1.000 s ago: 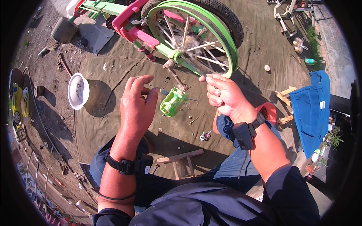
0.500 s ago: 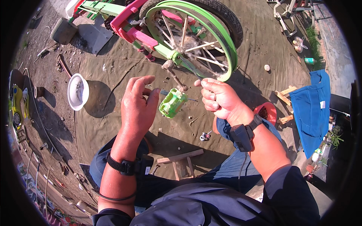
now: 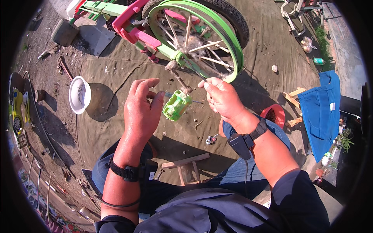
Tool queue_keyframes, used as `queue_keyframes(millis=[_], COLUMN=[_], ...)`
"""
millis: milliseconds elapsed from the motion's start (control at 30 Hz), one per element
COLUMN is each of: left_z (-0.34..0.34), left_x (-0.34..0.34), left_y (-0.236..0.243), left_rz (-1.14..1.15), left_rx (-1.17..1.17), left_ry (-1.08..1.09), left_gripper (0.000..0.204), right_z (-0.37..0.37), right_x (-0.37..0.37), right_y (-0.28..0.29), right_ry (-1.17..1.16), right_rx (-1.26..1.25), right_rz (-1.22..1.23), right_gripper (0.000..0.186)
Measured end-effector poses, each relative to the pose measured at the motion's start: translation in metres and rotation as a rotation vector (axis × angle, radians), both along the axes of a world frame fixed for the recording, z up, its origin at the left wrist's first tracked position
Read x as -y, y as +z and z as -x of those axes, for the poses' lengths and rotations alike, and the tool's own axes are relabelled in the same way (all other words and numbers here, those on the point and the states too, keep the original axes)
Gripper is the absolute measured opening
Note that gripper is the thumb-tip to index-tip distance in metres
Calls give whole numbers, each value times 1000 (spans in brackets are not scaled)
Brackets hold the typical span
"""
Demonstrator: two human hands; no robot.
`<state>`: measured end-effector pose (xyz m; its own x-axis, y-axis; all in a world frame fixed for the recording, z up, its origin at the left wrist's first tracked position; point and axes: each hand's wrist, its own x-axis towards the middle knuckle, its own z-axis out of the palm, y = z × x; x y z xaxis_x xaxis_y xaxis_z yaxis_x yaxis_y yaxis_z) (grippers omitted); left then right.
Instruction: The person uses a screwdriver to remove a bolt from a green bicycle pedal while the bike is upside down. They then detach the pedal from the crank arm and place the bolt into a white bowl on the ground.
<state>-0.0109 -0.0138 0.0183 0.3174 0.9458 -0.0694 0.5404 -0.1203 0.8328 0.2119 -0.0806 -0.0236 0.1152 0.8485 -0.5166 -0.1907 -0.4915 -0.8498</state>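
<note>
My right hand (image 3: 222, 94) is closed on the end of a thin dark metal wrench (image 3: 197, 70). The tool slants up to the hub at the middle of a small green bicycle wheel (image 3: 235, 42). Below the hub hangs a crank arm (image 3: 178, 77) with a green pedal (image 3: 176, 105) at its lower end. My left hand (image 3: 143, 103) is held left of the pedal, fingers bent and thumb apart, with nothing visible in it. The green and pink bicycle frame (image 3: 142, 37) reaches off to the upper left.
A white bowl (image 3: 74, 101) with small bits in it stands on the left of the brown ground sheet (image 3: 112, 136). A red bowl (image 3: 278, 110) is by my right knee. Blue cloth (image 3: 321, 116) covers a wooden stool at the right. A small wooden stool (image 3: 186, 160) is between my legs.
My right hand has turned at the wrist and shifted slightly up and left, still gripping the wrench. My left hand and the bicycle look nearly unchanged.
</note>
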Motion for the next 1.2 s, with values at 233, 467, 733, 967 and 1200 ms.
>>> queue_keyframes(millis=[233,467,733,967,1200], left_z=[-3,-25,-45,-52,-52], left_x=[3,13,4,4,-1], left_y=[-2,-15,-29,-36,-39], left_rz=[-3,307,459,501,477], left_rx=[-19,192,311,344,300], left_ry=[-28,-29,32,28,29], left_gripper=[28,27,29,30,29], right_z=[-9,-6,-21,-27,-21], right_x=[-2,0,-1,-4,-2], right_y=[0,1,8,0,6], right_ry=[189,109,-134,51,151], right_rx=[1141,631,-635,-86,686], right_rz=[-465,-329,114,-59,-421], right_gripper=[16,17,27,21,16])
